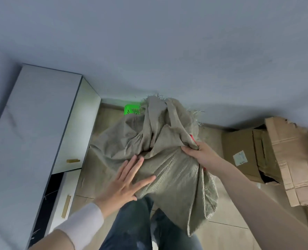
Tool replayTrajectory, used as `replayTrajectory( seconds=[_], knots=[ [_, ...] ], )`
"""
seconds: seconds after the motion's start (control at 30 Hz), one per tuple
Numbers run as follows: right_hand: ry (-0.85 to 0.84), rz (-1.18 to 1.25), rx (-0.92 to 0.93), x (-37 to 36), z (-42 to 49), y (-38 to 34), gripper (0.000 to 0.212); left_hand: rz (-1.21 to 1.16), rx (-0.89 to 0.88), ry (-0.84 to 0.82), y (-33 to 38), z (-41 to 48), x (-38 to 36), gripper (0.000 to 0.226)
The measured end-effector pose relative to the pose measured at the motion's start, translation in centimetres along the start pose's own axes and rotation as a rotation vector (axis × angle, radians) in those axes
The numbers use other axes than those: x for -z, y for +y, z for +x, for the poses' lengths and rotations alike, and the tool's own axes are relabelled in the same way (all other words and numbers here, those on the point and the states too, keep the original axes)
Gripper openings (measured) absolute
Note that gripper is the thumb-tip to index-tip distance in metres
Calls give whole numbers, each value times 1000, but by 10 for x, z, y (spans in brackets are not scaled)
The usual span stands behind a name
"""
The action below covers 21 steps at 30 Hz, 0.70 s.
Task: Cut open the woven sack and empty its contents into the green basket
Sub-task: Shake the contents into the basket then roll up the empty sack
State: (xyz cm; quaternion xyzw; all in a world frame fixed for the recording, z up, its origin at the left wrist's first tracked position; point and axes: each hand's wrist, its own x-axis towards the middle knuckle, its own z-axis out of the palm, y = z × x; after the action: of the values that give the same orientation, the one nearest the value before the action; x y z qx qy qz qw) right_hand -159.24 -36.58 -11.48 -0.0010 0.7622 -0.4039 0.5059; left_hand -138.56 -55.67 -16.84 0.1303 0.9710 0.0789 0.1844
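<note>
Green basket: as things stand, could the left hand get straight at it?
Probably not. The woven sack lies between, covering all but a corner of the green basket, and the left hand rests flat and open on the sack's near side.

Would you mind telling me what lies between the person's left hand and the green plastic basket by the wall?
In the head view, the crumpled grey-green woven sack fills that stretch; the left hand rests flat on it, and it hides most of the green plastic basket.
</note>
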Motion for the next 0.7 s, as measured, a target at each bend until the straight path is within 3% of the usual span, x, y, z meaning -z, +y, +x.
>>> replayTrajectory(
  seconds=[0.23, 0.43, 0.5, 0.63, 0.7],
  knots=[
    [-166, 149, -119, 20, 146, 29, 8, -2, -182, 38, -67, 73, -65, 88],
    [-229, -25, -235, 5, 283, 109, 17, -55, -63, -150, -90, 146, -169, 104],
    [-203, -54, -223, 5, 311, 131, 8, -78, -37, -192, -92, 162, -200, 114],
    [-33, -213, -130, 17, 353, 145, 38, -123, 100, -173, -98, 187, -237, 117],
    [2, -405, -67, 18, 365, 149, 41, -159, 184, -148, -103, 201, -242, 112]
  ],
)
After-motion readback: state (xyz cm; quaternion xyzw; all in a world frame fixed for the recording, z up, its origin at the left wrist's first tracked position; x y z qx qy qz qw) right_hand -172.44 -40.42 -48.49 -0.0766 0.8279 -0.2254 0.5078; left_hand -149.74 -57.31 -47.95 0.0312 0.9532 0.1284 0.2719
